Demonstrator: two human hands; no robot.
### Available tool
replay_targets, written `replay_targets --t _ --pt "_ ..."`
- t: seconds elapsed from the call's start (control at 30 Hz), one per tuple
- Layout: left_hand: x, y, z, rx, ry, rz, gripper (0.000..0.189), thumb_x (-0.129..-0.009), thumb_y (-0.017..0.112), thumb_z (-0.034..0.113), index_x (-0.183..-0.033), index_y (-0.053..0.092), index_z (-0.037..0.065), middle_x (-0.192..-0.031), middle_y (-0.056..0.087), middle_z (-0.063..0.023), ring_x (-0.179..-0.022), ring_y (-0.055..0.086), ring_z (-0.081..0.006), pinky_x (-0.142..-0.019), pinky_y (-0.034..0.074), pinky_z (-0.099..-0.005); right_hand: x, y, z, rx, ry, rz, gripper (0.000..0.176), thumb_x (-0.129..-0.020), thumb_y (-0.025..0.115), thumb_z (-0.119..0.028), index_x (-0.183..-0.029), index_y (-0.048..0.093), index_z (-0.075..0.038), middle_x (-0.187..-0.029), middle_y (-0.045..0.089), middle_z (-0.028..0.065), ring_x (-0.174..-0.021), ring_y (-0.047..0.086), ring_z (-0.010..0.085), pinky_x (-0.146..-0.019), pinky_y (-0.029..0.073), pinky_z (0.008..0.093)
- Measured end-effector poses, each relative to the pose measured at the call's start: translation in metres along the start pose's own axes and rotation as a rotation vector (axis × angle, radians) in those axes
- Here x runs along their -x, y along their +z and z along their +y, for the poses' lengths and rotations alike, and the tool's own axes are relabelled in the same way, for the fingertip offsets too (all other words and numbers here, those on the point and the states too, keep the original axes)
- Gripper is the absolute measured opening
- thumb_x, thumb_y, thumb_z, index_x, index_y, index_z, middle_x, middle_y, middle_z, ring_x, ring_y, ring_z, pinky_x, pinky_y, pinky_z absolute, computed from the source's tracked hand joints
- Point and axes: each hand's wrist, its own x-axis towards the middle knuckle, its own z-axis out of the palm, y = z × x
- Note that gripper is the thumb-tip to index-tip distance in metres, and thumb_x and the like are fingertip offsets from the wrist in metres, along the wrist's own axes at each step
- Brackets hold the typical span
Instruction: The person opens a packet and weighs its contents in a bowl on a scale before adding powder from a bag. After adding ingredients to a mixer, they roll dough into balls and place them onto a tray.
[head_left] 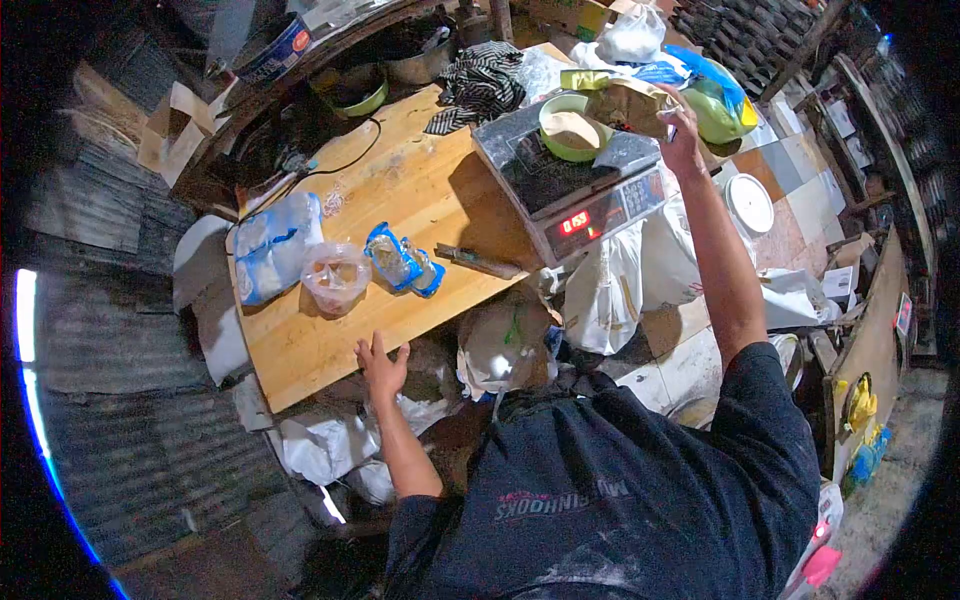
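My left hand (383, 372) is at the front edge of the wooden table (420, 200), fingers spread and holding nothing. My right hand (682, 140) is raised beyond the digital scale (520, 165), its fingers closed on the edge of a brown bag (628, 106). The bag is tilted beside a green bowl (572, 150) that stands on the scale and holds pale powder. The scale's red display seems to read 0.153. Nearest my left hand are a clear plastic bag (336, 280) with an open top and a blue-and-clear packet (403, 262).
A large blue-white pack (275, 245) lies at the table's left. A flat stick-like tool (478, 262) rests near the scale. Behind are a striped cloth (478, 82) and a green pot (360, 95). White sacks (605, 290) and a white lid (749, 203) are at the right.
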Motion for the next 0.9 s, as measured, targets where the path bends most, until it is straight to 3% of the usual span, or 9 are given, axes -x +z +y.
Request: replay_targets --t 0.17,0.27,0.37,0.43,0.47,0.6,0.7,0.77,0.9 --pt "0.000 0.002 -0.002 0.004 0.006 0.011 0.080 -0.082 0.060 0.051 -0.143 0.028 0.011 -0.147 0.015 -0.0293 -0.137 0.010 -0.0452 -0.111 0.014 -0.0500 0.001 -0.001 -0.001 0.166 -0.100 -0.060 0.059 -0.063 0.055 -0.016 -0.121 0.052 -0.005 -0.111 0.055 0.0099 -0.102 0.053 0.0215 -0.088 0.046 0.0336" --pt "-0.001 0.004 -0.004 0.004 0.021 0.025 0.079 -0.082 0.059 0.052 -0.142 0.029 0.011 -0.147 0.014 -0.0298 -0.137 0.010 -0.0457 -0.111 0.015 -0.0504 -0.001 -0.007 0.007 -0.132 0.178 -0.030 0.058 -0.063 0.056 -0.017 -0.120 0.053 -0.004 -0.110 0.055 0.0103 -0.102 0.053 0.0207 -0.087 0.048 0.0346" --pt "-0.001 0.003 -0.004 -0.008 0.010 0.014 0.079 -0.082 0.060 0.052 -0.142 0.029 0.011 -0.146 0.015 -0.0302 -0.136 0.012 -0.0463 -0.110 0.017 -0.0508 0.005 -0.005 0.009 0.079 -0.089 -0.064 0.053 -0.068 0.055 -0.020 -0.118 0.052 -0.002 -0.110 0.057 0.0118 -0.100 0.056 0.0227 -0.087 0.049 0.0360" --pt "-0.001 0.005 -0.005 -0.011 0.018 0.021 0.079 -0.082 0.060 0.050 -0.142 0.029 0.010 -0.146 0.016 -0.0304 -0.136 0.012 -0.0465 -0.110 0.017 -0.0511 0.006 -0.006 0.011 -0.539 0.442 0.111 0.052 -0.075 0.052 -0.026 -0.120 0.050 0.000 -0.114 0.057 0.0145 -0.101 0.058 0.0282 -0.088 0.049 0.0396" --pt "-0.001 0.003 -0.005 -0.017 0.023 0.023 0.079 -0.082 0.061 0.049 -0.142 0.028 0.010 -0.146 0.016 -0.0307 -0.136 0.013 -0.0468 -0.110 0.018 -0.0514 0.005 -0.001 0.009 -0.602 0.509 0.107 0.055 -0.079 0.047 -0.032 -0.123 0.046 0.001 -0.118 0.056 0.0175 -0.104 0.058 0.0336 -0.091 0.048 0.0452" --pt "-0.002 -0.011 -0.005 0.060 0.039 0.050 0.080 -0.081 0.063 0.047 -0.141 0.029 0.006 -0.143 0.023 -0.0307 -0.134 0.020 -0.0457 -0.109 0.021 -0.0503 0.028 0.018 -0.010 -0.731 0.544 0.289 0.057 -0.080 0.043 -0.034 -0.125 0.046 0.000 -0.120 0.056 0.0200 -0.106 0.057 0.0338 -0.090 0.047 0.0502" --pt "-0.013 -0.022 0.004 0.234 -0.028 0.192 0.078 -0.081 0.065 0.043 -0.137 0.032 0.000 -0.138 0.032 -0.0299 -0.131 0.028 -0.0431 -0.107 0.024 -0.0484 0.059 0.023 -0.017 -0.898 0.496 0.026 0.059 -0.083 0.040 -0.041 -0.125 0.046 0.000 -0.124 0.052 0.0215 -0.108 0.055 0.0370 -0.087 0.049 0.0497" --pt "-0.031 -0.018 0.005 0.535 0.116 0.316 0.072 -0.080 0.068 0.036 -0.133 0.038 -0.004 -0.132 0.042 -0.0274 -0.124 0.040 -0.0379 -0.102 0.033 -0.0459 0.085 0.032 -0.019 -0.887 0.622 -0.054 0.069 -0.079 0.038 -0.050 -0.127 0.045 -0.001 -0.118 0.055 0.0214 -0.102 0.057 0.0367 -0.086 0.049 0.0444" --pt "-0.019 -0.081 0.131 1.051 0.516 -0.027 0.057 -0.081 0.072 0.024 -0.125 0.049 -0.003 -0.122 0.054 -0.0162 -0.090 0.060 -0.0169 -0.078 0.048 -0.0279 0.152 0.092 -0.019 -0.860 0.942 -0.112 0.078 -0.074 0.040 -0.057 -0.129 0.044 -0.002 -0.118 0.055 0.0206 -0.099 0.058 0.0384 -0.076 0.050 0.0506"
